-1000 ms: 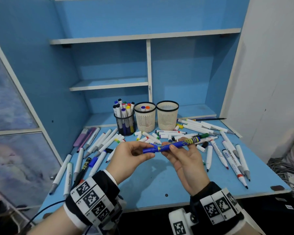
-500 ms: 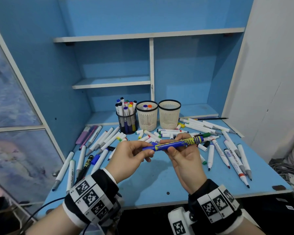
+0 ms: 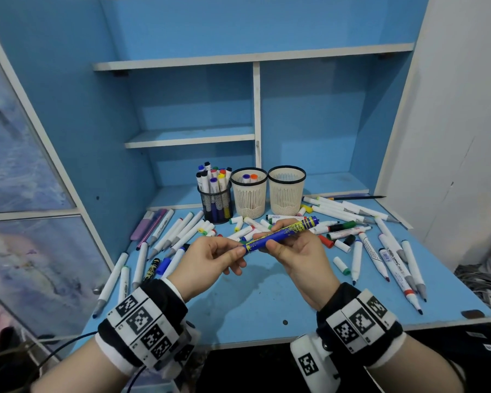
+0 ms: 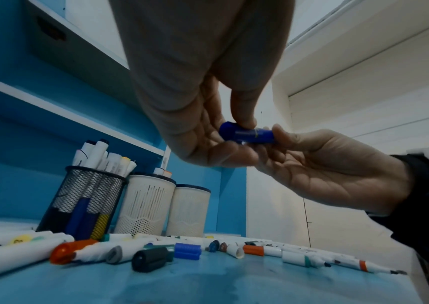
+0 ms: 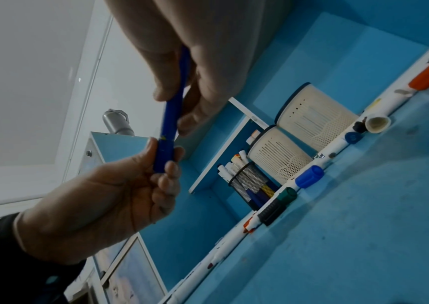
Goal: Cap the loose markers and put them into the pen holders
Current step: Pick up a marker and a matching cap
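Note:
Both hands hold one blue and yellow marker (image 3: 281, 234) level above the desk. My left hand (image 3: 210, 262) pinches its near blue end (image 4: 244, 133) between thumb and fingers. My right hand (image 3: 298, 251) grips the barrel's middle (image 5: 173, 109). Behind stand three pen holders: a black mesh one (image 3: 215, 205) full of markers, a cream one (image 3: 249, 194) with two markers, and a second cream one (image 3: 286, 191) whose inside I cannot see. Several loose markers (image 3: 391, 259) and caps (image 3: 341, 264) lie scattered on the blue desk (image 3: 267, 304).
Blue shelving (image 3: 190, 137) rises behind the holders. A row of white markers (image 3: 179, 231) lies at the left, with more by the right edge. A white wall panel (image 3: 451, 137) bounds the right side. The desk's front edge (image 3: 408, 324) runs below my wrists.
My left fingers have slid along the marker's near end so less blue shows there, and the marker is tilted up a little more at its far end. The head view has shifted slightly.

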`<state>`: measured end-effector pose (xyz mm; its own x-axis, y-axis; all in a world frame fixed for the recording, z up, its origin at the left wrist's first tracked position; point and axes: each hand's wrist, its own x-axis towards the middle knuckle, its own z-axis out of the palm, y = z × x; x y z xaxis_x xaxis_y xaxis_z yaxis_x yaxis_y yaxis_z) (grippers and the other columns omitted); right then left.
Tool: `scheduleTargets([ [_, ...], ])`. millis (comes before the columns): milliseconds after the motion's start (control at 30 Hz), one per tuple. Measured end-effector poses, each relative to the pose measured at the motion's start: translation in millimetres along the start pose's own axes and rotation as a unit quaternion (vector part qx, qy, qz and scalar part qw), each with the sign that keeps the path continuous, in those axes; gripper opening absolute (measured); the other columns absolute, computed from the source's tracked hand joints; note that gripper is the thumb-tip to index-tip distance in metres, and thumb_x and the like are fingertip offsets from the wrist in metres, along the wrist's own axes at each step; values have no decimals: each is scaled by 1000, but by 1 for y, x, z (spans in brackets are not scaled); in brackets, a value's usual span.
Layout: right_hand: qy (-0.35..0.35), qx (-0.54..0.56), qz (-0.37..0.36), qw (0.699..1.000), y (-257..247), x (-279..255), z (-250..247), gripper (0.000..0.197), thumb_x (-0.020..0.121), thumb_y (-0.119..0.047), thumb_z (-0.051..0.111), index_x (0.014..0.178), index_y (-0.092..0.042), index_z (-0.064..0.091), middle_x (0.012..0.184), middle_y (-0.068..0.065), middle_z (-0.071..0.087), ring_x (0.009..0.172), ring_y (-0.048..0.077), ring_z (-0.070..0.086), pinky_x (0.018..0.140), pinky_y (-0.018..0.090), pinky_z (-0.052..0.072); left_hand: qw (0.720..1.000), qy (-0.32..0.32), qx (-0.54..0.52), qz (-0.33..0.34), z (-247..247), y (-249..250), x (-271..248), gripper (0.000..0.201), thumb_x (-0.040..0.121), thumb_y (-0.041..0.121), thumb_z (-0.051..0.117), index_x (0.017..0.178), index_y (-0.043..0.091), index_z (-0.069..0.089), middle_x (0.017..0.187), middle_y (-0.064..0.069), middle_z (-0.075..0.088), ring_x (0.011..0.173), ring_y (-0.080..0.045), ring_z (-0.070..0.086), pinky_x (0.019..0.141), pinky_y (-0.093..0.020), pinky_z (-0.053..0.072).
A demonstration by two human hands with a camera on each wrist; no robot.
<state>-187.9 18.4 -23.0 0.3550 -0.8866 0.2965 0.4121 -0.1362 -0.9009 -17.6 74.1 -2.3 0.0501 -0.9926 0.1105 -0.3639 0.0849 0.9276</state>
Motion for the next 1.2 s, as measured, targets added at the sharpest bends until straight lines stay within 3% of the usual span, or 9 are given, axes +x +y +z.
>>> scheduleTargets([
  [233,42,-28,35,998,-11,19,3,26,78,14,63,86,-11,62,81,10,66,82,24,64,80,28,55,996,9,90,-22,-39,-7,15,14,80,12,73,86,23,67,70,3,69,62,-3,59,58,-12,45],
  [367,68,-30,23,997,-25,43,3,21,83,11,59,86,-10,60,80,9,64,73,20,65,70,23,55,965,2,245,-92,-78,-28,36,14,78,11,74,90,17,67,81,3,67,75,-9,60,66,-7,44],
  [433,77,-36,5,996,-33,56,5,17,87,8,57,84,-9,59,81,9,63,75,20,64,73,25,56,936,-1,323,-136,-93,-41,45,20,78,16,74,97,12,69,84,4,65,78,-10,59,67,-13,44],
  [533,82,-73,-40,993,-43,71,10,16,87,4,58,85,-12,60,86,9,63,85,23,64,81,31,56,905,-10,386,-179,-105,-54,55,25,77,21,74,99,10,69,98,-3,68,93,-18,63,83,-27,51],
  [600,97,-112,-86,985,-49,80,12,21,85,4,61,84,-17,59,84,6,63,85,21,64,84,35,55,888,-22,418,-188,-105,-55,60,25,75,20,75,97,8,71,97,-7,70,85,-18,64,78,-25,52],
  [767,131,-193,-167,958,-58,101,16,33,79,2,66,82,-29,55,77,-3,61,77,14,62,80,32,54,858,-59,465,-212,-96,-48,73,25,73,20,78,94,9,72,76,-6,71,50,-3,52,44,-4,38],
  [867,144,-220,-181,948,-60,113,16,32,78,1,64,81,-30,55,75,-6,60,73,12,60,77,32,54,844,-95,472,-236,-90,-46,81,33,69,24,82,93,4,72,68,-5,69,37,0,51,52,-11,45],
  [1000,147,-246,-188,940,-60,124,12,29,79,0,63,83,-27,55,76,-7,59,70,8,58,76,27,53,830,-121,491,-237,-83,-42,82,42,69,25,82,103,4,70,93,-13,73,43,-3,53,54,-14,48],
  [1200,157,-286,-198,924,-57,140,2,25,81,2,59,95,-17,52,75,-12,55,65,0,54,65,5,44,837,-91,506,-186,-87,-22,72,36,74,21,75,108,14,66,66,7,57,55,-5,53,65,-22,47],
])
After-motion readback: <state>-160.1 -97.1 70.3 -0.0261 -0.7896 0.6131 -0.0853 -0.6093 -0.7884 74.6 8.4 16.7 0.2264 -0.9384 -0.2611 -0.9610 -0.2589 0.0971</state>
